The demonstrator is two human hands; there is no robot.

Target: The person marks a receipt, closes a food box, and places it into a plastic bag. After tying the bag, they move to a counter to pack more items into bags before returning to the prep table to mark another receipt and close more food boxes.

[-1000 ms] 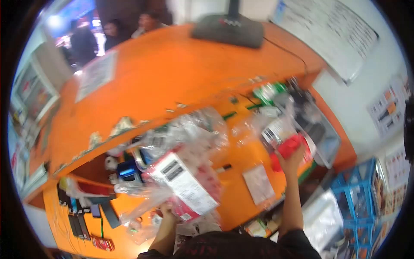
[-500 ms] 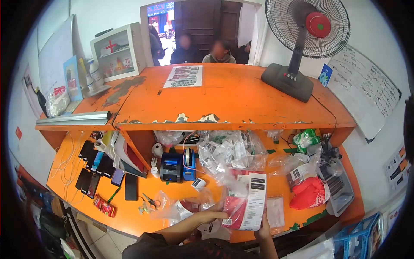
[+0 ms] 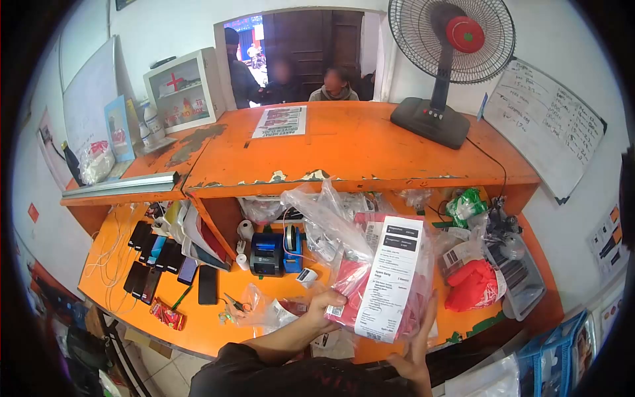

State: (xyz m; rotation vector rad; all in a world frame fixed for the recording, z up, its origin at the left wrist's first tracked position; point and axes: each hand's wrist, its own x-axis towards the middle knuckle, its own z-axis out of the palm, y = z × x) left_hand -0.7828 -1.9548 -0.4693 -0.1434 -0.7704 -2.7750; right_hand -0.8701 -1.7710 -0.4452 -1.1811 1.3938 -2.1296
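Note:
A clear plastic bag (image 3: pixel 350 281) holds red contents, with a long white printed receipt (image 3: pixel 390 284) on its front. My left hand (image 3: pixel 324 309) is closed on the bag's lower left corner, thumb over the front. My right hand (image 3: pixel 415 351) stands at the lower right side, its fingers stretched up along the bag's edge and its thumb spread apart. The bag is tilted towards me over the orange desk, its loose plastic top (image 3: pixel 331 215) reaching up and left. Below my left forearm lies another plastic bag (image 3: pixel 264 311).
Several phones (image 3: pixel 149 268) lie at the left, with scissors (image 3: pixel 239 304) nearer the middle. Behind stand a black-and-blue label printer (image 3: pixel 267 255) and a tape dispenser (image 3: pixel 292 251). At right are a red bag (image 3: pixel 471 286) and a plastic tray (image 3: pixel 534 291). A fan (image 3: pixel 436 119) stands on the upper counter (image 3: pixel 278 159).
The bag has come up closer to me and shifted slightly right, tilting. My right hand's thumb has spread away from the bag, and my left hand has risen with it.

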